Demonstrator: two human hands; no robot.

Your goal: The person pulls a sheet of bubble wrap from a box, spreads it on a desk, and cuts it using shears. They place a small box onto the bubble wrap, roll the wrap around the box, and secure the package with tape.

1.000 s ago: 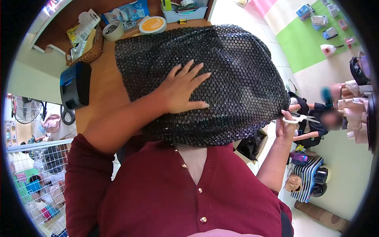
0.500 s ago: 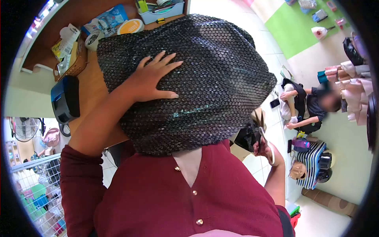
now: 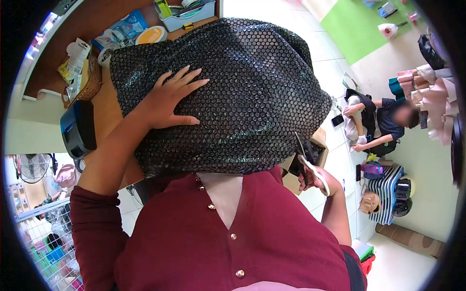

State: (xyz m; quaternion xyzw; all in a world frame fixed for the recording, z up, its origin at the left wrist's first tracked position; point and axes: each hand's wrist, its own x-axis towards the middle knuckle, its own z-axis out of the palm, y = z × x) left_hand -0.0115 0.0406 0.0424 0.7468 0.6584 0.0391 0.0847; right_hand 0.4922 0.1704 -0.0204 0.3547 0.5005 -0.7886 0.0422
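A large sheet of black bubble wrap covers much of the wooden desk and hangs over its front edge near my body. Flat on the upper left part of the wrap lies my left hand, its fingers spread. My right hand, beyond the wrap's lower right edge, is closed around the white handle of a pair of scissors. The scissor blades point up beside the wrap's edge and look parted.
At the desk's back are a wicker basket, a tape roll, an orange-lidded tub and a blue tray. A black device stands left. Behind my right hand is an open box. Another person sits at right.
The bubble wrap and my left hand have shifted slightly left in view. My right hand and the scissors have moved left, closer to the wrap's lower edge.
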